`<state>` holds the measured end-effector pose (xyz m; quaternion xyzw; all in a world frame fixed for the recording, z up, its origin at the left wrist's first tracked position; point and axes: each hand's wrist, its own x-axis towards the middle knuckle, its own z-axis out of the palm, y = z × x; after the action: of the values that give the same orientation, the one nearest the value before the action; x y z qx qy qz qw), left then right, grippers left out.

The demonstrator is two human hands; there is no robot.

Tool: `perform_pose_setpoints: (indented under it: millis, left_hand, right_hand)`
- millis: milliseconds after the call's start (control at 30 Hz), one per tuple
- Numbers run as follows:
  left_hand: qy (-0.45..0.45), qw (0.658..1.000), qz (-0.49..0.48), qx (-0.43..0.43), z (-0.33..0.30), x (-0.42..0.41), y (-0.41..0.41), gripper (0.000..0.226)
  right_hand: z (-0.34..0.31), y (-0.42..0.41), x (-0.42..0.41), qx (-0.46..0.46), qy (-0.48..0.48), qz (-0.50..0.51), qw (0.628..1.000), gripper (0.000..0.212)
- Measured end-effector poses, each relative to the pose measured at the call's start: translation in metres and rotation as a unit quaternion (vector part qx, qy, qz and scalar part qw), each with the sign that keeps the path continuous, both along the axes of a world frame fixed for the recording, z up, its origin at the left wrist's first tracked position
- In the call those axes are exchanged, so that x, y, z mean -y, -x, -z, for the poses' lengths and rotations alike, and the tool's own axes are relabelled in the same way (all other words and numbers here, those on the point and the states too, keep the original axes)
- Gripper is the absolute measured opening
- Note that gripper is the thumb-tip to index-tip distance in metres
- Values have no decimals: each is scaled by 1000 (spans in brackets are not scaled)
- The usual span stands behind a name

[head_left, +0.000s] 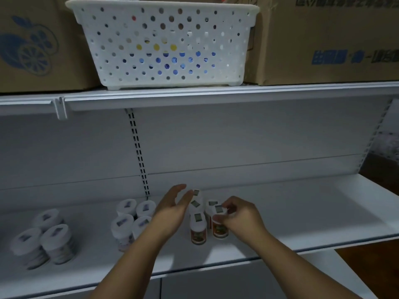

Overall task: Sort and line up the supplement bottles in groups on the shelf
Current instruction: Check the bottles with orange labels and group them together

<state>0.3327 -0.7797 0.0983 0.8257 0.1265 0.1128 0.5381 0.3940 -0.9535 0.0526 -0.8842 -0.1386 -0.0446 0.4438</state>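
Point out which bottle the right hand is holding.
The front-right orange-label bottle in the group between the hands. The right hand curls over its cap; the other bottles stand untouched.

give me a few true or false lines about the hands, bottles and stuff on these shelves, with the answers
1. The right hand grips the cap of an orange-labelled bottle. True.
2. The left hand is curled round a bottle. False: its fingers are straight and it holds nothing.
3. A white perforated basket stands on the upper shelf between two cardboard boxes. True.
4. The basket sits on the lower shelf beside the bottles. False: it is on the upper shelf.
5. Three separate bottle groups stand on the lower shelf. True.
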Motion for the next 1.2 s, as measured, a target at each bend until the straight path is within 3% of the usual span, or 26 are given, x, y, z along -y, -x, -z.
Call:
perform_pose_setpoints:
  millis: [200,433,600,667,833,933,1000,1100,1200]
  left_hand:
    - [15,1000,-9,-26,14,-3,3,37]
    - [42,999,-17,-7,18,-10,7,35]
    - [51,998,-32,4,18,-16,8,32]
    - [51,998,-35,2,17,-20,9,32]
    - [88,995,-48,22,17,-27,11,23]
    - [96,990,-54,92,6,-26,16,21]
    - [114,980,-83,139,-3,-26,19,21]
    - [129,977,-78,152,-9,-24,20,21]
    - [220,972,-2,83,-6,-16,16,18]
  right_hand:
    - [22,-4,0,36,41,-14,998,41]
    - [-2,-20,-12,129,103,-33,986,24]
    - [-29,-37,-65,118,281,-99,947,34]
    - [-27,-39,-76,108,343,-98,928,29]
    - [-26,-38,-81,108,365,-84,921,27]
    - [-45,-31,-80,155,319,-65,933,30]
    - [-71,-26,-72,148,223,-40,963,26]
    - [-103,-18,-53,40,-8,-33,999,15]
    - [-110,-8,-40,-84,-211,-66,972,12]
